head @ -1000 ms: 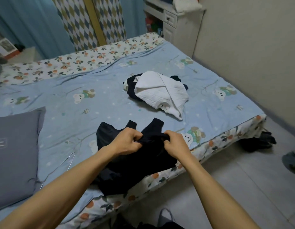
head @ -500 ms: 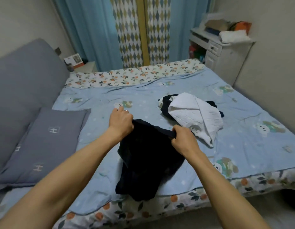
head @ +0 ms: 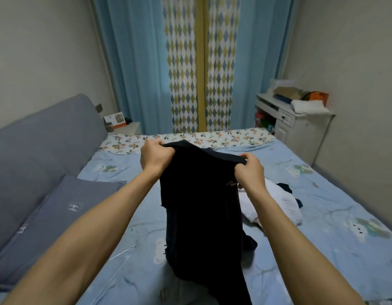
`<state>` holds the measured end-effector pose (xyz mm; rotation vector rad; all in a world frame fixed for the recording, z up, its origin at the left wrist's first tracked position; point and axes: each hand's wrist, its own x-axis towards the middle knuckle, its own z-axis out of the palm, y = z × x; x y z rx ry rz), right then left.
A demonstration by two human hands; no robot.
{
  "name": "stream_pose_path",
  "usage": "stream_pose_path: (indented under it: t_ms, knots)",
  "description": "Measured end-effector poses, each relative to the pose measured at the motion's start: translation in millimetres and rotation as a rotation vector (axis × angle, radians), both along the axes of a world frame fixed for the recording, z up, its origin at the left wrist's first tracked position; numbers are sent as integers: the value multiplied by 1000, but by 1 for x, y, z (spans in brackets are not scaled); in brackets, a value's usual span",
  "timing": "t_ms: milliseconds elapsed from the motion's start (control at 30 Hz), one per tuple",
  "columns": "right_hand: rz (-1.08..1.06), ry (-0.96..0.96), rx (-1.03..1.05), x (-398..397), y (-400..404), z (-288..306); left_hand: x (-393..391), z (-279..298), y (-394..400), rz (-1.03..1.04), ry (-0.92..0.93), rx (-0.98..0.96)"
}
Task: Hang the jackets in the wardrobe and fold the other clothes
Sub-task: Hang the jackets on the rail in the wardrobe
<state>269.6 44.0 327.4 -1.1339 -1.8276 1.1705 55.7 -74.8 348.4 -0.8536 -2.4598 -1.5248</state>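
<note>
Now that the dark garment (head: 201, 205) has come up off the bed (head: 322, 194), where a second ago it lay bunched at the near edge, it hangs full length between the two hands, its top hem stretched from one to the other and its lower part trailing down toward the near edge of the bed. Left hand (head: 155, 157) grips the far-left corner of that hem with its fingers curled round the cloth; right hand (head: 250, 172) pinches the right corner the same way, a little nearer and lower. Both hands have risen and drawn apart since the earlier views, so the cloth is opened out rather than crumpled. That looks like the shake-out before a fold, or a check of what sort of piece this is; I cannot tell from its shape whether it is a jacket. Right of it, partly hidden by the right forearm, the white garment (head: 278, 205) lies heaped on dark cloth, not yet folded. A wire hanger (head: 122, 256) rests on the bed near the left, beside the grey pillow (head: 58, 216)
</note>
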Motion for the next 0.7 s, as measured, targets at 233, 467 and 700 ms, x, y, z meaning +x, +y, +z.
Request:
stream_pose_path:
  t_ms: [233,467,700]
  knots:
    - [-151,217,64,-18,13,47,-21,8,12,-30,394,-336]
    - [-115,127,-167,-13,4,2,-51,-60,-13,-118,-277,-469]
    - [-35,55,-323,-19,-1,-32,-14,-97,0,-539,-330,-319]
